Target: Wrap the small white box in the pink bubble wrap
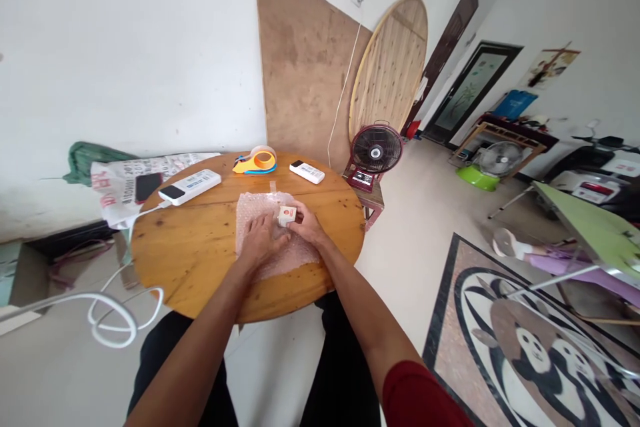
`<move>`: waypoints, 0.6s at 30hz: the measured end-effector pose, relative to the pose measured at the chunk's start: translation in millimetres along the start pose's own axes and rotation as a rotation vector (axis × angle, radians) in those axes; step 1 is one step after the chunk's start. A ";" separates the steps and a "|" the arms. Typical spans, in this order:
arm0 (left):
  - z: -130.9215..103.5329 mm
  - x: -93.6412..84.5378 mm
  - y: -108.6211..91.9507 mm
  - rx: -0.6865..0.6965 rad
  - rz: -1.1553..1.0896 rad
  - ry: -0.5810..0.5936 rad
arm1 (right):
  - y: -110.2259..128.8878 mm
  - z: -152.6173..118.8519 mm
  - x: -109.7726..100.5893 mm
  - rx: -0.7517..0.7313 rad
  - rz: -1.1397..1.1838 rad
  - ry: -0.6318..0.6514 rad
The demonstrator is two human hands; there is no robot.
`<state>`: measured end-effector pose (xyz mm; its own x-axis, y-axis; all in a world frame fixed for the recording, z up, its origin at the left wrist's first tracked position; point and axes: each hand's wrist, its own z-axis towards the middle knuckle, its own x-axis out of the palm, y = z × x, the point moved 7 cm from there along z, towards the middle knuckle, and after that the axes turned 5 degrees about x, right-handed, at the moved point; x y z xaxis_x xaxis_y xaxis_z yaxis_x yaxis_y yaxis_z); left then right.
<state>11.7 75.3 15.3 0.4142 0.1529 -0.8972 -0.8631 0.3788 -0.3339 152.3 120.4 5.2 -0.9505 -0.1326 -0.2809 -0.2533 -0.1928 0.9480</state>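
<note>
A sheet of pinkish bubble wrap (250,210) lies spread on the round wooden table (200,267) in front of me. On it, my left hand (263,237) rests flat with its fingers stretched out. My right hand (306,223) grips a small white box (287,215) with red print, its fingers closed on the box's right side. The box stands over the right part of the wrap, close to my left fingertips. A short strip of clear tape (273,187) sticks out at the wrap's far edge.
Behind the wrap is an orange and blue tape dispenser (257,161). White power banks stand at the back right (307,172) and left (191,187), the left one with a white cable (113,303). A fan (376,153) sits on a stool beyond the table.
</note>
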 end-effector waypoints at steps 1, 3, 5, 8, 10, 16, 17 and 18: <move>-0.5 -1.8 0.5 -0.004 0.013 0.023 | 0.3 0.0 0.3 0.002 0.007 0.007; -4.5 -7.0 -0.2 0.010 0.061 0.078 | 1.0 -0.7 -0.1 0.012 0.003 0.013; -12.5 -14.3 -0.9 0.027 0.106 0.107 | 1.9 -1.9 -0.9 0.026 -0.001 0.007; -28.8 -23.4 1.1 0.017 0.126 0.086 | 2.9 -3.0 -1.6 0.052 0.008 -0.003; -39.5 -23.6 2.9 0.008 0.122 0.067 | 3.1 -3.4 -1.0 0.070 0.017 0.003; -52.8 -16.2 6.8 -0.020 0.116 0.009 | 5.5 -1.6 -3.0 0.070 0.059 0.042; -52.6 -15.9 7.0 -0.025 0.115 0.008 | 6.1 -0.3 -3.6 0.076 0.063 0.063; -52.2 -16.0 7.0 -0.026 0.114 0.007 | 6.9 1.4 -4.0 0.087 0.064 0.088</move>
<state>-16.0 27.8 12.3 0.3105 0.1870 -0.9320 -0.9118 0.3357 -0.2364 154.0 121.0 13.1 -0.9468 -0.2272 -0.2279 -0.2108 -0.0971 0.9727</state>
